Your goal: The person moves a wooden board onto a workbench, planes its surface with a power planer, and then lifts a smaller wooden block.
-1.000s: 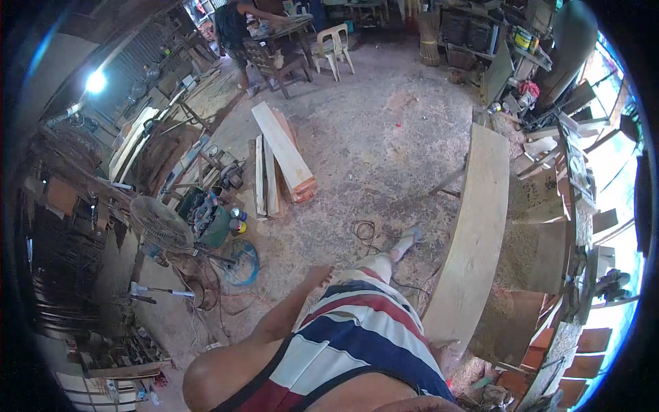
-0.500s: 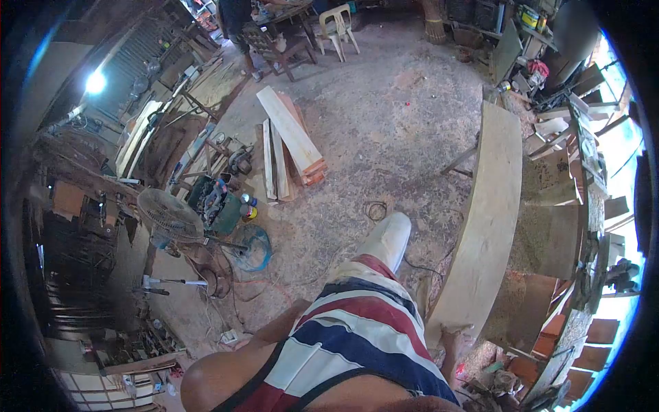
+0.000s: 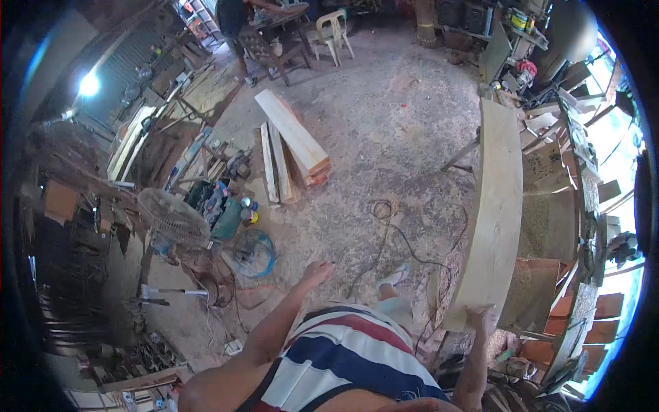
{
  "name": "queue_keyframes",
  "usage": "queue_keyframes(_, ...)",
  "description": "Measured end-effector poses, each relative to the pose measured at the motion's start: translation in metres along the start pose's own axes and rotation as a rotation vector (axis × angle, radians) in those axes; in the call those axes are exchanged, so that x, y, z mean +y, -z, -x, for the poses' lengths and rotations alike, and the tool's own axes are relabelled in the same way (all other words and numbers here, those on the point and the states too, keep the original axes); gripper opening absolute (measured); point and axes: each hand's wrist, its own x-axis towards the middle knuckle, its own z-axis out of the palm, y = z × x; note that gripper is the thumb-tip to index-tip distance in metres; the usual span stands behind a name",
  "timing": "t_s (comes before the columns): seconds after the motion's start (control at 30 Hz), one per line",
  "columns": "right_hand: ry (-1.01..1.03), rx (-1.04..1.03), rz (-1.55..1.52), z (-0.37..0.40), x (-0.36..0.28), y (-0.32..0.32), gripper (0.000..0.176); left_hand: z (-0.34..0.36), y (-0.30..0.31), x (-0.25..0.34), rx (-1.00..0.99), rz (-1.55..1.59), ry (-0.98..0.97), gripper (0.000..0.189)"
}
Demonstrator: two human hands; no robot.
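A long, pale wooden board [image 3: 494, 199] stretches away on my right, raised above the floor on supports. My right hand [image 3: 480, 317] is at its near end, with fingers curled against the wood. Out in front of my body, my left hand [image 3: 319, 272] hangs over the floor with its fingers drawn together. A small dark tip shows at those fingers, too small to name.
Stacked planks [image 3: 292, 134] lie on the floor ahead. A standing fan [image 3: 175, 216] and a green container [image 3: 226, 218] of tools are to the left. A dark cord [image 3: 384, 233] crosses the floor. A person [image 3: 237, 31] stands near a plastic chair [image 3: 333, 34] at the back.
My left hand has come forward into view from beside my body. My right hand has shifted slightly right along the board's near end. More of the cord and floor now shows.
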Motion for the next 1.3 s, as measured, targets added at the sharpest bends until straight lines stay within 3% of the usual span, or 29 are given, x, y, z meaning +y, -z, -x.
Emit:
queue_keyframes(0.07,0.019,-0.007,0.089,0.012,0.023,0.004,0.153,0.079,0.010,0.012,0.015,-0.182,0.071,0.045)
queue_keyframes(0.1,0.022,0.068,0.104,0.011,0.002,0.010,0.153,0.095,0.028,0.016,0.034,-0.290,0.081,0.043)
queue_keyframes(0.17,0.062,0.188,0.063,0.017,-0.005,-0.007,0.152,0.117,0.026,-0.106,0.005,-0.199,-0.226,0.042)
queue_keyframes(0.23,0.150,0.301,-0.045,-0.021,0.008,-0.044,0.152,0.151,0.034,-0.168,-0.139,-0.387,0.027,0.042)
queue_keyframes(0.33,-0.050,0.267,0.044,0.014,-0.025,-0.012,0.157,0.196,0.053,-0.217,-0.323,-0.649,0.266,0.043)
queue_keyframes(0.4,-0.107,0.217,0.030,0.027,-0.037,0.006,0.150,0.214,0.066,-0.235,-0.428,-0.865,0.226,0.045)
queue_keyframes(0.5,-0.121,0.189,0.020,0.037,-0.040,0.025,0.142,0.223,0.076,-0.248,-0.527,-1.208,0.007,0.049)
queue_keyframes(0.57,-0.062,0.183,0.009,0.045,-0.027,0.026,0.137,0.224,0.086,-0.251,-0.406,-1.073,0.058,0.051)
queue_keyframes(0.63,-0.003,0.164,-0.014,0.062,-0.020,0.030,0.132,0.223,0.094,-0.252,-0.224,-0.742,0.186,0.051)
queue_keyframes(0.77,-0.025,0.048,-0.113,0.092,-0.039,0.065,0.123,0.191,0.091,-0.206,-0.299,-0.615,0.159,0.052)
queue_keyframes(0.83,-0.020,0.085,-0.120,0.106,-0.059,0.082,0.119,0.167,0.070,-0.153,-0.344,-0.551,0.258,0.049)
queue_keyframes(0.87,0.021,0.204,-0.052,0.114,-0.066,0.081,0.112,0.160,0.057,-0.129,-0.347,-0.547,0.245,0.047)
queue_keyframes(0.9,0.054,0.325,0.021,0.122,-0.073,0.080,0.106,0.155,0.045,-0.104,-0.351,-0.549,0.217,0.046)
queue_keyframes(0.97,0.190,0.059,-0.269,0.088,-0.045,0.078,0.096,0.140,0.016,-0.078,-0.345,-0.556,0.093,0.045)
queue_keyframes(1.03,0.236,0.063,-0.614,0.099,-0.007,0.064,0.084,0.132,-0.022,-0.036,-0.358,-0.534,0.066,0.044)
queue_keyframes(1.1,0.168,0.302,-0.864,0.190,-0.001,0.122,0.067,0.129,-0.062,-0.012,-0.330,-0.553,-0.087,0.044)
queue_keyframes(1.17,0.205,0.735,-0.695,0.252,0.045,0.100,0.061,0.126,-0.106,0.012,-0.429,-0.689,-0.156,0.043)
queue_keyframes(1.23,-0.037,0.588,-0.688,0.338,0.067,0.084,0.059,0.126,-0.156,0.002,-0.434,-0.674,-0.359,0.041)
queue_keyframes(1.3,-0.142,0.492,-0.726,0.359,0.090,-0.003,0.057,0.123,-0.214,-0.026,-0.520,-0.539,-0.484,0.044)
